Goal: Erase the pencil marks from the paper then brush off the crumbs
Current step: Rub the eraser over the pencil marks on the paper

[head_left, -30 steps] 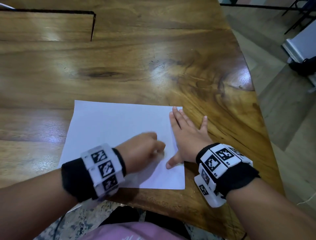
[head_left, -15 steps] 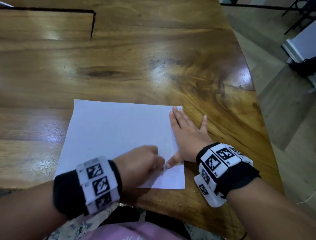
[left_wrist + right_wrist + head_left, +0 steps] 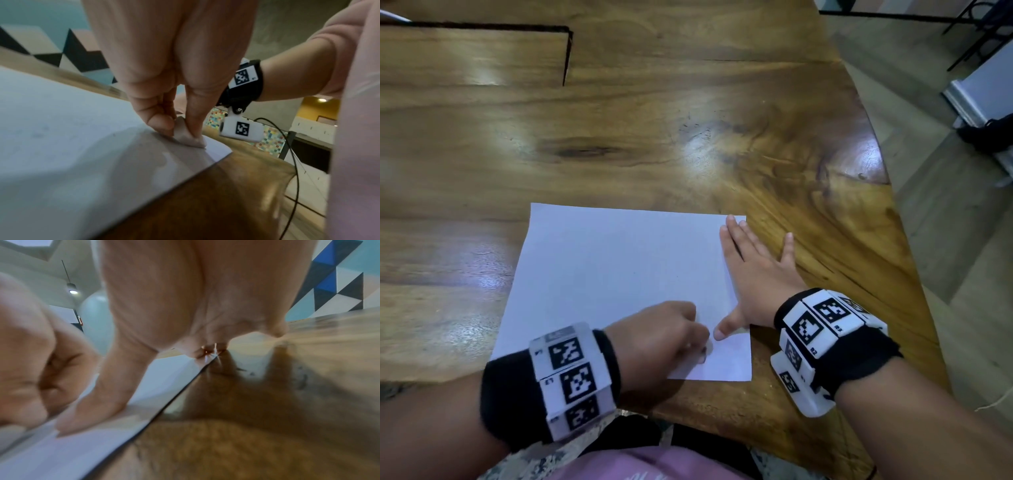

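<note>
**Eraser pressed to the near corner of the sheet**

Nearest the person, the left hand pinches a small pale eraser between thumb and fingertips, a narrow grip holding its lower end down on the paper close to the sheet's near right corner. Just beside it, the right hand lies flat with fingers straight, holding nothing, pressing on the paper's right edge, the thumb on the sheet and the little finger on the wooden bench. Faint grey marks show further up the sheet.
</note>
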`<control>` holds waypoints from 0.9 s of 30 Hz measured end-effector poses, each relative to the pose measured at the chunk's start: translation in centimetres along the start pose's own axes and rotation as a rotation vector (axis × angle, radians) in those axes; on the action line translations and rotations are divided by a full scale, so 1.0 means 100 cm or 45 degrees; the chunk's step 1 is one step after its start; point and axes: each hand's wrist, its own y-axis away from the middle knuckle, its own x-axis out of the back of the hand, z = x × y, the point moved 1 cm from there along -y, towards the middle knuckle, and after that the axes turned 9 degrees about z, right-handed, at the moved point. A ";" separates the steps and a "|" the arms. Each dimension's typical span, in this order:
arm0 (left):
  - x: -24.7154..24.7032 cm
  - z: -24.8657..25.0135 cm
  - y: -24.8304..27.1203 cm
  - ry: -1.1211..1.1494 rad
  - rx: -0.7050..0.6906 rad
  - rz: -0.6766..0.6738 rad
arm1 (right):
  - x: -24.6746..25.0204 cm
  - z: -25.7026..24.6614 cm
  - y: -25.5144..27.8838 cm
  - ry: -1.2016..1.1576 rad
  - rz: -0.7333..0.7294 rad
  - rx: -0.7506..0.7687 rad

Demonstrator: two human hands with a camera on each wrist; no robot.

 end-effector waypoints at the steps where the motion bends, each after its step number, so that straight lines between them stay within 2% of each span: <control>1: 0.000 0.001 0.000 -0.013 -0.024 -0.033 | 0.000 0.000 0.000 -0.002 0.005 0.000; 3: 0.008 0.001 -0.009 -0.009 0.027 -0.081 | 0.000 0.000 0.000 -0.005 0.004 0.000; 8: 0.026 -0.006 -0.045 -0.055 0.129 0.089 | 0.000 0.000 0.000 -0.003 0.003 0.007; 12: 0.010 -0.007 -0.019 -0.136 0.011 -0.008 | -0.001 0.000 0.000 -0.004 0.008 0.007; 13: 0.006 -0.007 -0.010 -0.117 0.030 -0.033 | -0.001 0.000 0.001 -0.004 0.009 0.009; 16: 0.003 -0.008 -0.004 -0.199 -0.179 -0.142 | 0.000 0.000 0.000 -0.007 0.016 0.010; 18: 0.016 -0.003 -0.019 -0.127 -0.081 -0.133 | 0.000 0.000 0.001 -0.014 0.023 0.016; 21: 0.036 -0.004 -0.047 -0.110 0.112 0.083 | 0.000 0.000 0.001 -0.011 0.030 0.028; 22: 0.038 -0.005 -0.049 -0.114 0.145 0.106 | 0.000 0.000 0.001 -0.010 0.034 0.030; 24: 0.034 -0.004 -0.044 -0.125 0.092 0.034 | 0.000 0.001 0.000 -0.024 0.043 0.032; 27: 0.022 -0.003 -0.023 -0.170 0.020 -0.198 | -0.002 0.002 0.000 -0.055 0.071 0.039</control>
